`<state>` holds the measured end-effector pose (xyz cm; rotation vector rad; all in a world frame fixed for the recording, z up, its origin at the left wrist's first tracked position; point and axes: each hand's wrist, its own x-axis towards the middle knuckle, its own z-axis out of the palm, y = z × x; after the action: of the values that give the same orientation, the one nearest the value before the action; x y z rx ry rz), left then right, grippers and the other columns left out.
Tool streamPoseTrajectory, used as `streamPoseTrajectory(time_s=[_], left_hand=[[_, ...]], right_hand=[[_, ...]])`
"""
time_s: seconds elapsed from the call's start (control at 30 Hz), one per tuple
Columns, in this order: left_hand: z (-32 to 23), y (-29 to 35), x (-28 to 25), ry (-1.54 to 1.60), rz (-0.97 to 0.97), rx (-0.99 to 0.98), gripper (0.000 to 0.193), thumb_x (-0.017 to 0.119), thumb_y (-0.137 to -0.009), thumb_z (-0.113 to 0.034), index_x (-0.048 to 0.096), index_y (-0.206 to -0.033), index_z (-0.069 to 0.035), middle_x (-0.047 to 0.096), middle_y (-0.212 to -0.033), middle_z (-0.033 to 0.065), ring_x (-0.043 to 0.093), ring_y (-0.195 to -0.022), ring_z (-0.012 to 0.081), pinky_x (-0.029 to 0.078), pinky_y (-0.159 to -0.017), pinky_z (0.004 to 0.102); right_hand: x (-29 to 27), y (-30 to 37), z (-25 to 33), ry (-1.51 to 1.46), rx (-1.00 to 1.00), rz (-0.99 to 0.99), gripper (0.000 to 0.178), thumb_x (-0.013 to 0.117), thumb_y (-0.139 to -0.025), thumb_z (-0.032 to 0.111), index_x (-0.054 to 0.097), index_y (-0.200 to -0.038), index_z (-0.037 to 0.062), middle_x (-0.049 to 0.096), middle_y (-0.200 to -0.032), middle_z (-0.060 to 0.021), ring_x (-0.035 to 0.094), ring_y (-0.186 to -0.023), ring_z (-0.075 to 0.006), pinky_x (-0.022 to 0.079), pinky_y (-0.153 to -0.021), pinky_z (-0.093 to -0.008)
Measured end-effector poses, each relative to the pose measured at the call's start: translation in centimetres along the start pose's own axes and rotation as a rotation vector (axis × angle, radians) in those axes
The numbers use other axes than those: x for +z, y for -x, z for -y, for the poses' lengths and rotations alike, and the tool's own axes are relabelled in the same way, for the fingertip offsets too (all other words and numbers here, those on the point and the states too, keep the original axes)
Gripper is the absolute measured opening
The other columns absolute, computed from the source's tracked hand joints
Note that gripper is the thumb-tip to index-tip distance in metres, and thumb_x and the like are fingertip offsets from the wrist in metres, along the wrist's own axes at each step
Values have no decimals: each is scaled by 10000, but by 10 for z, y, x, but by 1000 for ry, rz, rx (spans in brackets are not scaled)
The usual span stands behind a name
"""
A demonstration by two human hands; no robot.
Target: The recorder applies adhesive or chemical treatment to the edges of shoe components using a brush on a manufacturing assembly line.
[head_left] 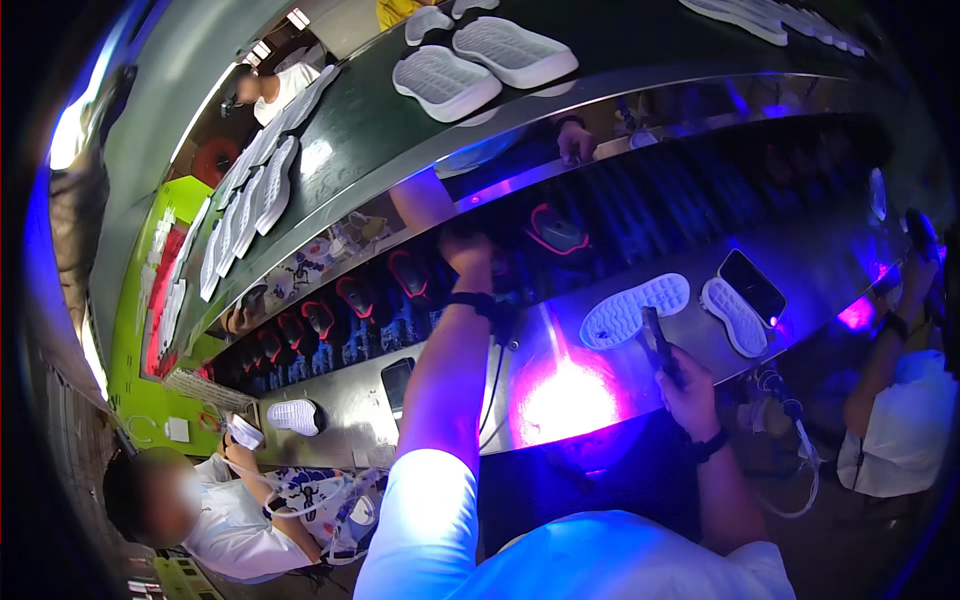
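Observation:
My left arm stretches across the metal bench point(345, 425) to a row of dark shoe uppers with red trim. My left hand point(468, 252) is among these uppers, its fingers hidden in shadow, so its grip cannot be made out. One red-edged upper point(560, 230) lies just to the right of it. Near the bench's front edge my right hand point(690, 400) is closed round a slim dark object point(657, 345), held upright; its kind is unclear. Beyond that object lies a white shoe sole point(635, 308), tread-patterned face up. A second white sole point(735, 315) rests farther right against a phone point(755, 285).
Purple-white light glares on the bench point(565, 400) before me. Beyond the rack, a dark green belt point(350, 150) carries several white soles point(450, 82). Co-workers sit left point(220, 520) and right point(900, 420). Another phone point(397, 385) and a sole point(294, 417) lie left.

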<state>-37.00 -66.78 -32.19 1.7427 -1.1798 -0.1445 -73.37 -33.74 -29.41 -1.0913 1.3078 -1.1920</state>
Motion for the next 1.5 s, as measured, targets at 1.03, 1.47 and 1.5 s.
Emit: streamPoseTrajectory(time_s=[1.03,1.47,1.5], left_hand=[[-34,188,-247,787,1145,-653,584,661,-693,58,615,-1270,-16,700,-1060,108,708,-906,204,584,-721,310],[-101,299,-217,-797,646,1261,615,559,-937,-288,496,-1475,3,664,-1101,213,666,-975,377,516,-857,516],[-87,299,-228,-619,685,1428,595,547,-938,-258,500,-1469,6,656,-1109,196,665,-969,359,519,-851,508]], right_hand=[[3,-8,-7,23,-39,16,441,630,-941,-40,576,-1377,8,621,-815,1,538,-582,-42,424,-503,-224],[-1,42,56,114,-53,-63,438,610,-1005,75,538,-1434,17,657,-867,-38,505,-607,-46,380,-518,-198],[-3,50,62,126,-46,-80,438,610,-1005,75,538,-1434,17,657,-867,-38,505,-607,-46,380,-518,-198]])
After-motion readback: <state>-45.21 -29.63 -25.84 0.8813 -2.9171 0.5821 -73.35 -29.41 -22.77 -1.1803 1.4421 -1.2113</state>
